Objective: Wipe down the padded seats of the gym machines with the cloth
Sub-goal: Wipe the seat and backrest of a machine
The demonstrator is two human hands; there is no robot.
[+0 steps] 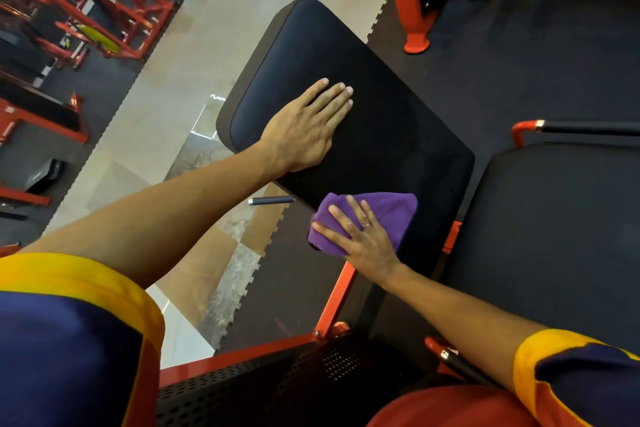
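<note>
A long black padded seat of an orange-framed machine fills the middle of the view. My left hand lies flat on its upper left part, fingers straight and together. A purple cloth sits bunched on the pad's near edge. My right hand presses on the cloth with spread, straight fingers; a ring shows on one finger. A second black pad lies to the right of the first.
Orange frame bars and a perforated black panel run below the pad. A black handle grip sticks out to the left. More orange machines with yellow plates stand at upper left, an orange post at top right.
</note>
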